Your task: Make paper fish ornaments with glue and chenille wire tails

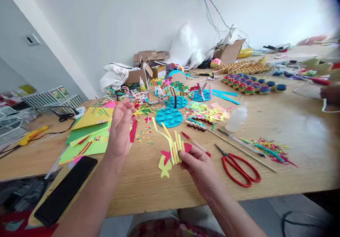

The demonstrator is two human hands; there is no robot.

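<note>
Pinched in my right hand [195, 161] is a red paper fish shape [187, 147] with yellow and pale green strips [174, 146] across it. The long ends of some strips stick up and away from it. My left hand [120, 127] is raised over the left side of the table with its fingers apart, holding nothing. A yellow paper fish shape [165, 166] lies just left of the held piece. Red-handled scissors [240, 169] rest to the right of my right hand, and a red pen [195, 143] lies just behind it.
Coloured paper sheets [90, 131] and a black phone [66, 189] are at the left. Blue decorated discs [169, 117], paper scraps [207, 112] and a translucent bottle [236, 118] stand behind my hands. Thin coloured strips [271, 150] lie right. Another person's hand [330, 94] shows at the right edge.
</note>
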